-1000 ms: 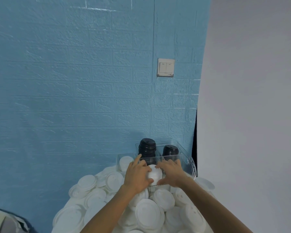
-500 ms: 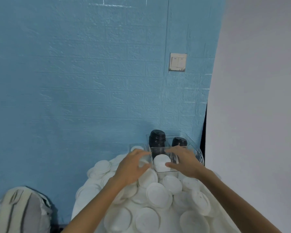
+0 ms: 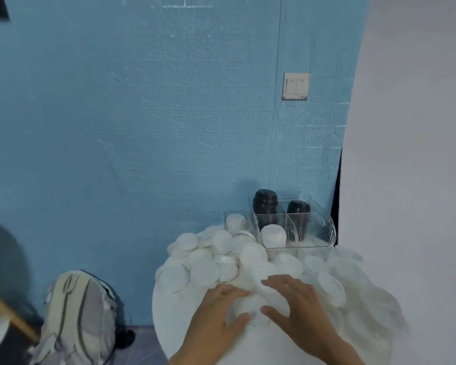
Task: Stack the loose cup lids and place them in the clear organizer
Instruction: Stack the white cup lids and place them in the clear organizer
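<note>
Loose white cup lids lie heaped over a round white table. At the near edge of the heap, my left hand and my right hand face each other. Each curls its fingers and thumb round white lids bunched between them; motion blur hides how the lids sit. The clear organizer stands at the table's far side by the wall. A short white lid stack sits in its front left compartment, and two black lid stacks fill the back ones.
A smaller clear bin holding a white lid adjoins the organizer's left side. A grey backpack leans on the floor left of the table. A blue textured wall with a light switch is behind, and a white wall stands on the right.
Both hands have drawn back from the organizer to the near part of the heap. A white lid stack now stands in the organizer's front compartment. The camera has tilted down and left.
</note>
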`<state>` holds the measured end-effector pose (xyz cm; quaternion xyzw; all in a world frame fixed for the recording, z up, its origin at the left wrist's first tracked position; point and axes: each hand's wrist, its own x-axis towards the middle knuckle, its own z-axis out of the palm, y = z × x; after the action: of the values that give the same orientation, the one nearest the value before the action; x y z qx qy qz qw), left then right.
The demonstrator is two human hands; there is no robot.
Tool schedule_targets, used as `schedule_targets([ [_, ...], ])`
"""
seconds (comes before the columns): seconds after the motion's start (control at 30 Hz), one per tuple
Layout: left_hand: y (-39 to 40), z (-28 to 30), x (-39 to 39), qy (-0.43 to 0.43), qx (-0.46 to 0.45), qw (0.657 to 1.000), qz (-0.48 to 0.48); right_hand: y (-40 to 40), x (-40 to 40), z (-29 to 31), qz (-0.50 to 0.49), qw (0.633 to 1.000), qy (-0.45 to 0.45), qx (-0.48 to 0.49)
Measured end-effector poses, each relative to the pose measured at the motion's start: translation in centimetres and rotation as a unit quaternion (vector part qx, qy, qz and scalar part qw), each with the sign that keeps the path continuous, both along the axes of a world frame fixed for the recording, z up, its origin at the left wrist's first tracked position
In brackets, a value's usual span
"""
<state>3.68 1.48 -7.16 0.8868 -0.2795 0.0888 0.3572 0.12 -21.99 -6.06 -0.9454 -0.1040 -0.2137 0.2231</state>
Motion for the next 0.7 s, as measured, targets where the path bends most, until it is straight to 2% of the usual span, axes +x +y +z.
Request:
schedule_targets([
  [0.1,-0.8,-0.8,-1.4,-0.001,0.049,0.999,-0.001,0.2,-0.7,-1.9,-0.036,0.999,-0.015,0.012],
  [0.37,-3.0,-0.6,-2.2,0.003,0.141,0.989,0.051,0.9,-1.9,-4.1,-0.051,0.997,-0.058,-0.028],
  [0.6,-3.5,-2.1,-2.2,-0.003,0.146,0.986,0.08,1.9,-2.4,-5.4,-0.06,0.99,-0.116,-0.05],
  [0.7,-3.2,-2.4,-2.4,-0.029,0.11,0.989,0.096,2.1,-2.7,-5.5,-0.052,0.995,-0.078,-0.026],
])
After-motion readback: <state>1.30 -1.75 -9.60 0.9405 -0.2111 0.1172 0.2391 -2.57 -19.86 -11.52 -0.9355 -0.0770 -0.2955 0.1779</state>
